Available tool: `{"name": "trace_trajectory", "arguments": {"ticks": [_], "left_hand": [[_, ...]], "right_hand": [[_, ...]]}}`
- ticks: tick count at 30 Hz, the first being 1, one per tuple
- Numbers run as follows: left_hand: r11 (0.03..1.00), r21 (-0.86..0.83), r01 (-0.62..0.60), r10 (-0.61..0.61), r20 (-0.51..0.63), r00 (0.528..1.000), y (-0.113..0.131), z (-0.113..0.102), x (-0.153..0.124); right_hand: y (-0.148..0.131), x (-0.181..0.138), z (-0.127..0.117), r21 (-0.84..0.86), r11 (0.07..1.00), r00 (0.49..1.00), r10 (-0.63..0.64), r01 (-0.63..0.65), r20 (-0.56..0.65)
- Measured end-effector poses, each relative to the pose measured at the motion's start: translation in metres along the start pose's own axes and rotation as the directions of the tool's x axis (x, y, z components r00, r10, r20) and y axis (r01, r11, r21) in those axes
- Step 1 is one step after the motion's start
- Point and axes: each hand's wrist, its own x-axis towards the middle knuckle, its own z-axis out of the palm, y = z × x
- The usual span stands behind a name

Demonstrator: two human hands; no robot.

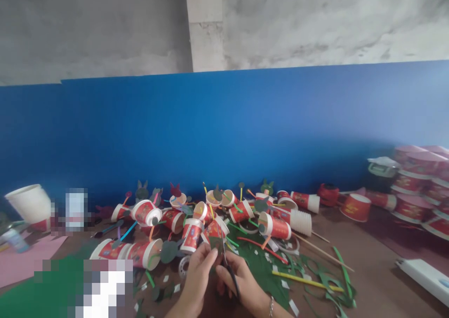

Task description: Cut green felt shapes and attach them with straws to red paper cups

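Note:
My left hand (196,273) pinches a small piece of dark green paper (214,249) low in the middle of the view. Close beside it, my right hand (238,283) is closed around black-handled scissors (229,269) whose blades point up at the paper. Both hands hover just in front of a heap of red-and-white paper cups (210,217) lying on their sides, with coloured sticks and green cut-outs stuck in them.
Green paper scraps (315,273) and thin wooden sticks (321,251) litter the brown table (372,271) to the right. Stacked red bowls (419,187) stand at the far right, a white cup (30,203) at the far left. A blue board (224,131) backs the table.

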Motion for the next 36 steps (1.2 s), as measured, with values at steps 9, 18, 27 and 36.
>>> {"name": "trace_trajectory", "arguments": {"ticks": [9,18,27,36], "left_hand": [[0.995,0.084,-0.054,0.053,0.02,0.998,0.004,-0.006,0.005],[0.982,0.162,-0.1,0.097,0.029,0.995,0.007,-0.01,0.007],[0.987,0.137,-0.09,0.079,0.079,0.994,0.012,-0.011,0.011],[0.949,0.288,-0.126,0.14,-0.031,0.99,0.009,-0.008,0.009]], "right_hand": [[0.001,0.001,-0.002,0.02,0.999,0.999,0.032,-0.032,-0.001],[0.004,0.002,-0.004,0.009,0.999,0.998,0.051,-0.051,-0.021],[-0.002,0.002,-0.003,0.004,0.996,0.995,0.094,-0.094,-0.033],[0.001,0.002,-0.003,0.01,0.997,0.997,0.076,-0.076,-0.02]]}}
